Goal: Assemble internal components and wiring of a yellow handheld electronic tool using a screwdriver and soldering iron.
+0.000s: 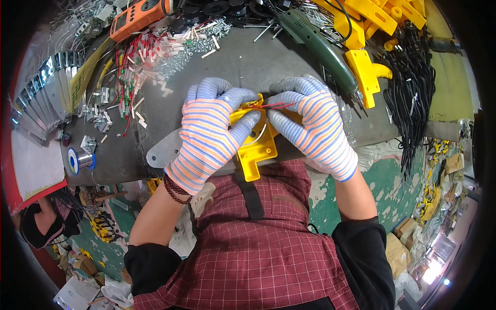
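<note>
Both my hands wear striped knit gloves and meet over the near edge of the dark work table. My left hand (212,124) is closed on a yellow plastic housing (257,153), pinching its upper end between thumb and fingers. The housing's lower part sticks out below, towards my apron. Thin red wires (279,105) run from the housing's top across to my right hand (312,121), whose thumb and fingertips pinch them. A white wire (258,135) curves over the housing. The fingers partly hide the housing's upper end.
A green power screwdriver (320,46) lies at the right, beside more yellow housings (364,77) and black cables (413,93). Red-wired parts (137,67), loose screws and an orange meter (139,19) lie at the back left. A solder spool (81,160) stands near the left edge, a flat metal plate (164,150) by my left wrist.
</note>
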Motion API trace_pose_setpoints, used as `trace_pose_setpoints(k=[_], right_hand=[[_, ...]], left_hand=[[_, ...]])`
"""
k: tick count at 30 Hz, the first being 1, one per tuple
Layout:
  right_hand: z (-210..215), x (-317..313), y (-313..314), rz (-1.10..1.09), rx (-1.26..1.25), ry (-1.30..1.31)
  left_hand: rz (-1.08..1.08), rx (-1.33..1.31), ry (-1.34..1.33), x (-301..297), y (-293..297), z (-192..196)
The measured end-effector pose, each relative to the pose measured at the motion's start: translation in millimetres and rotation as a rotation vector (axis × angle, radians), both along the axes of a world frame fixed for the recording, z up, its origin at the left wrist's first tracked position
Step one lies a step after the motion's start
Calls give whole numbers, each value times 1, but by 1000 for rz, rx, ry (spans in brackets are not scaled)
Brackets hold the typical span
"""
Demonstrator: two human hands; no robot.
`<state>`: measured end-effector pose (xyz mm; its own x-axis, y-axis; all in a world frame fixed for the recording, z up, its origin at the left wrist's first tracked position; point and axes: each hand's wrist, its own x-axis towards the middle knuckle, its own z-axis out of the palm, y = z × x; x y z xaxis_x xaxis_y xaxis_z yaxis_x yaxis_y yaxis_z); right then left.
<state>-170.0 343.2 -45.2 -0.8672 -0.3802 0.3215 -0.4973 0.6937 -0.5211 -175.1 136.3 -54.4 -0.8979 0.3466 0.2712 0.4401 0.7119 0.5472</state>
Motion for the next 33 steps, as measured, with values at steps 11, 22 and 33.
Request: trace_pose_setpoints(k=[11, 22, 33], right_hand=[[7, -3, -3, -224, -236, -216], [4, -1, -31, 174, -348, -137], [15, -2, -27, 38, -622, -658]], left_hand=[[105, 307, 62, 24, -22, -6], [56, 320, 218, 27, -17, 7], [89, 35, 36, 34, -8, 18]])
